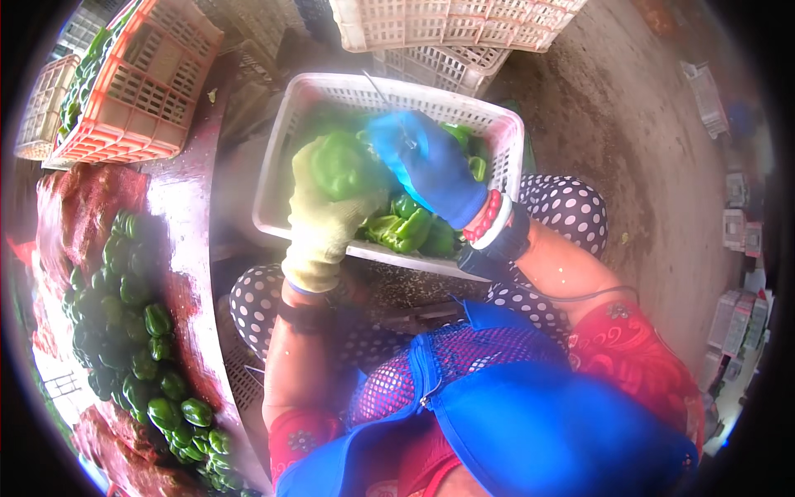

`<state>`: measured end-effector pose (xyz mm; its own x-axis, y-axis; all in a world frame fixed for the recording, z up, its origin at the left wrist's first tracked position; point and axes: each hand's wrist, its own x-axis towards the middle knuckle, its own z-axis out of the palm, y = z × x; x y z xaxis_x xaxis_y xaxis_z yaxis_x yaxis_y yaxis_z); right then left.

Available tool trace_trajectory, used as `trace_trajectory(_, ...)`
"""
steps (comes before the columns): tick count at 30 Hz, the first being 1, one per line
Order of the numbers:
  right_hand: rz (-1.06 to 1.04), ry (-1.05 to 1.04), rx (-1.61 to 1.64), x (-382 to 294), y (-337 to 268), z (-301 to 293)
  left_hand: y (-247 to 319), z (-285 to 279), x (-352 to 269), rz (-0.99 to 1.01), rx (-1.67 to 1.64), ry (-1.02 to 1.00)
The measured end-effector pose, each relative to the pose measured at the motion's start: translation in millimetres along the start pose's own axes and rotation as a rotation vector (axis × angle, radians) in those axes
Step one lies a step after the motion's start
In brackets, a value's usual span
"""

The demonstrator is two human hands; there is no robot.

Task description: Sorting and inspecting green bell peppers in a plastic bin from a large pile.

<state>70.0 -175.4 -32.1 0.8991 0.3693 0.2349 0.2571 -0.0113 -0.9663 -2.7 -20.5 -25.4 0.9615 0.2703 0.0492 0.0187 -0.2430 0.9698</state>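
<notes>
My left hand point(326, 208), in a pale yellow knit glove, holds a green bell pepper point(341, 166) over a white plastic crate point(366, 250). My right hand point(428, 161), in a blue glove, is close against that pepper's right side, with its fingers curled. A thin metal piece point(377, 87) sticks up past the blue fingertips; whether it is a tool in that hand is unclear. Several green pepper pieces point(397, 231) lie in the crate below both hands. Blur hides the exact contact between my right fingers and the pepper.
On the left, a heap of green bell peppers point(133, 329) lies on a table point(192, 248) among red mesh sacks point(93, 211). An orange-white crate point(143, 81) of peppers stands upper left. More plastic crates point(447, 25) are stacked beyond the white one. Polka-dot-clad knees flank the crate.
</notes>
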Motion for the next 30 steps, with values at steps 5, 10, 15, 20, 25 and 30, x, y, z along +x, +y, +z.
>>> trace_trajectory(5,0.23,-0.182,-0.01,-6,19,7,2,8,0,0.046,0.406,0.037)
trace_trajectory(10,0.008,-0.233,-0.183,0,16,-3,13,-16,22,0.192,-0.03,-0.361)
trace_trajectory(15,-0.1,-0.316,-0.492,-10,-7,5,-9,-17,17,-0.721,-0.927,-0.161)
trace_trajectory(20,-0.065,-0.246,-0.257,-14,6,11,-5,-21,2,0.215,0.473,-0.124)
trace_trajectory(25,-0.13,-0.097,-0.198,-23,16,30,-17,-12,0,0.319,0.473,0.041)
trace_trajectory(30,0.072,-0.037,-0.069,-22,4,40,-38,6,14,0.043,0.098,0.133)
